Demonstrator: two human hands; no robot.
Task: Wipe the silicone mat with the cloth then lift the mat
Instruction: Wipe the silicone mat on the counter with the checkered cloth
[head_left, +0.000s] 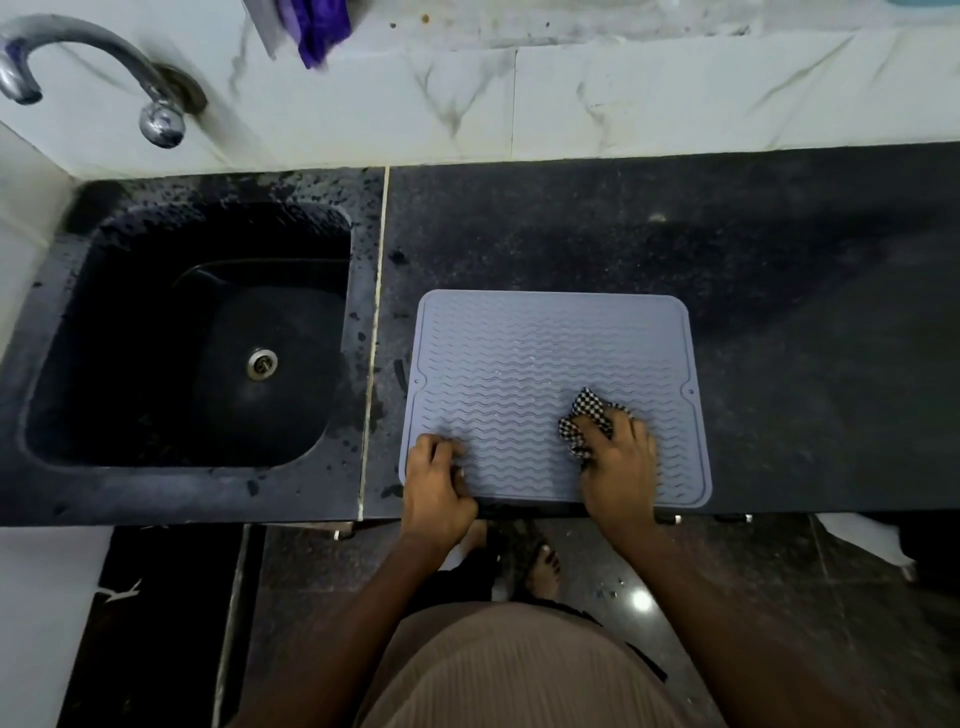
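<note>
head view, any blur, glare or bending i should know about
Head view: the right hand and the checked cloth are slightly motion-blurred; the left hand on the mat is sharper; the counter edge bows from the wide lens; a glare spot sits on the floor; the sink is very dark.

No text, label, brand, number or sign can be read anywhere in this view. The grey ribbed silicone mat (545, 364) bears only a moulded wave pattern, the black-and-white checked cloth (584, 421) only its checks, and the dark speckled stone bench (779, 270) and white marbled wall tiles (675, 98) carry no writing.
</note>
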